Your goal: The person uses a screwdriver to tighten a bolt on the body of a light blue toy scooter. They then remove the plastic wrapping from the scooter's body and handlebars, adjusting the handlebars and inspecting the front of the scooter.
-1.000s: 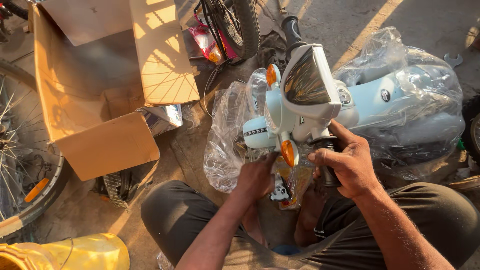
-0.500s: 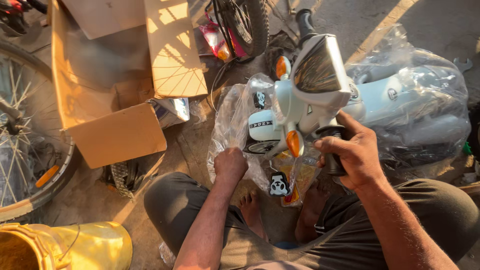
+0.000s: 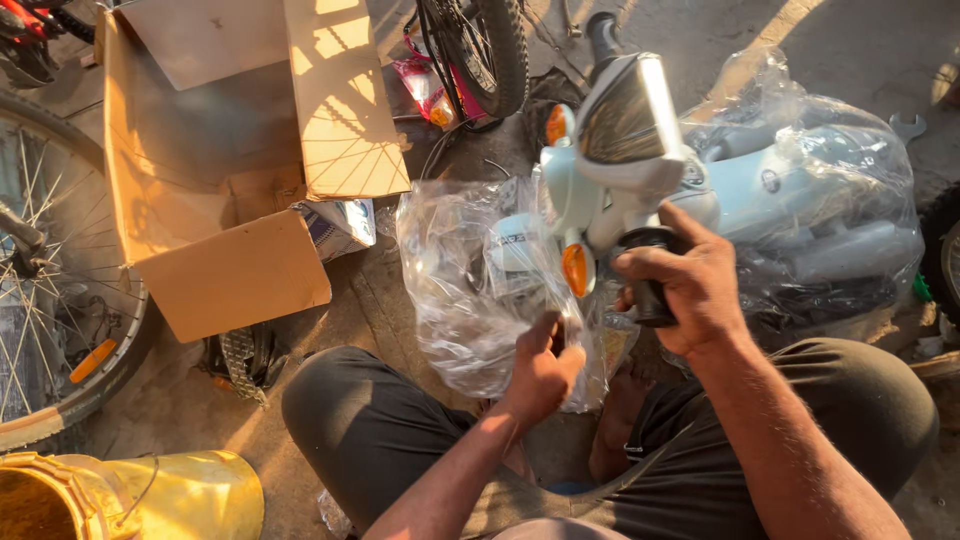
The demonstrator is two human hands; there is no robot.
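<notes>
We see the right hand (image 3: 690, 285) wrapped tight around the black rubber handlebar grip (image 3: 648, 290) of a pale blue-white plastic toy scooter (image 3: 640, 150), fingers curled fully over the grip so that only its ends show. The scooter stands at the centre right of the scene, its headlight housing tilted toward us, with orange indicator lamps (image 3: 575, 268) on its front; its rear body lies further right under a crumpled clear plastic wrapping (image 3: 830, 200). The left hand (image 3: 542, 368) sits nearer to us and to the left of the right one, thumb and fingers pinched together on the loose clear plastic bag (image 3: 470, 290) that hangs off the scooter's front, gathering a fold of the film. Below both hands we see bent knees in dark grey trousers (image 3: 380, 430). To the far left lies an open brown cardboard box (image 3: 220, 180), flaps spread, on the dusty concrete ground (image 3: 400, 310). A spoked bicycle wheel (image 3: 50, 300) with an orange reflector runs along the left edge, a knobbly black bicycle tyre (image 3: 490, 50) stands at the far centre, and a yellow metal can (image 3: 130, 495) lies at the near left corner.
</notes>
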